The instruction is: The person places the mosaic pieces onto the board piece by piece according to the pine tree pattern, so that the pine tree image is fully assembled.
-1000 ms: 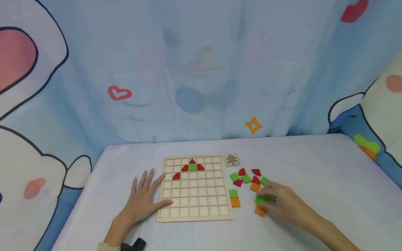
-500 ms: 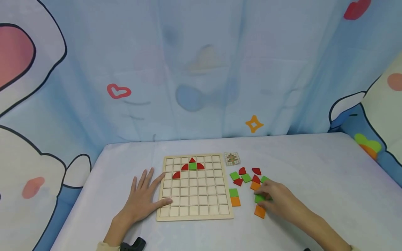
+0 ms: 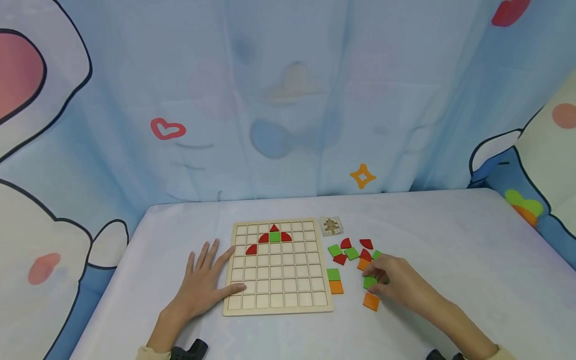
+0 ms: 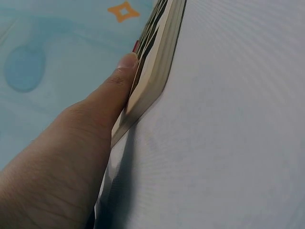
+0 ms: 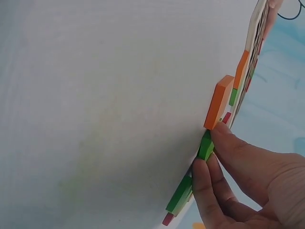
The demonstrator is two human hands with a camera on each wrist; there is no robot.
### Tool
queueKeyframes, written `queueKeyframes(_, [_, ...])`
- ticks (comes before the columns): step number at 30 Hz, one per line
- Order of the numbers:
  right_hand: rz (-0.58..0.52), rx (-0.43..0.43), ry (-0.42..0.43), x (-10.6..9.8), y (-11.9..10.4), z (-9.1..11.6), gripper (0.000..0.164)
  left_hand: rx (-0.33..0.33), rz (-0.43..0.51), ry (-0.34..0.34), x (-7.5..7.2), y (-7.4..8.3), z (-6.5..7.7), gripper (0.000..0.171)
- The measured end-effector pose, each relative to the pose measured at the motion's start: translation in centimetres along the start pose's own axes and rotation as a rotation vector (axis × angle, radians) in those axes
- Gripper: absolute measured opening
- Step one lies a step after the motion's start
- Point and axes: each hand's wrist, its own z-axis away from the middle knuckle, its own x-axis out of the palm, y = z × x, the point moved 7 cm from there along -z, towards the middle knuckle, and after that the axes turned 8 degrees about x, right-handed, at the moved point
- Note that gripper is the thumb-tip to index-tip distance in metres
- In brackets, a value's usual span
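My left hand [image 3: 202, 282] rests on the left side of a wooden grid board [image 3: 288, 309], fingers spread and straight, with the thumb [image 4: 119, 81] over its lower left part in the left wrist view. On the board sit a red triangle [image 3: 274, 228], a green square [image 3: 275, 237] and several red quarter-round pieces [image 3: 251, 249]. To the right of the board, my right hand [image 3: 398, 280] pinches a green square tile [image 5: 206, 147] between thumb and fingers, low over the table. An orange square tile [image 3: 371, 302] lies just in front of that hand.
Several loose red, green and orange pieces [image 3: 352, 254] lie on the white cloth between board and right hand. A green tile [image 3: 333, 274] and an orange tile [image 3: 336, 287] lie against the board's right edge. A small pattern card [image 3: 331, 226] lies beside its upper right corner.
My right hand has shifted slightly left and away from the orange tile in front, its fingers still at the green tile. The left hand stays put on the board.
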Motion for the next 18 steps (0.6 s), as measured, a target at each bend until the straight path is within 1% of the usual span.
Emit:
queueKeyframes(8, [-0.025, 0.004, 0.018, -0.13, 0.15, -0.01, 0.028, -0.001, 0.007, -0.004, 0.00, 0.00, 0.00, 0.094])
queueKeyframes(14, [-0.061, -0.027, 0.042, -0.18, -0.15, 0.08, 0.030, 0.008, 0.006, 0.014, -0.28, -0.06, 0.12, 0.093])
queueKeyframes(18, [-0.079, -0.041, 0.061, -0.22, 0.00, 0.31, 0.032, 0.008, 0.020, 0.010, -0.14, -0.02, 0.11, 0.094])
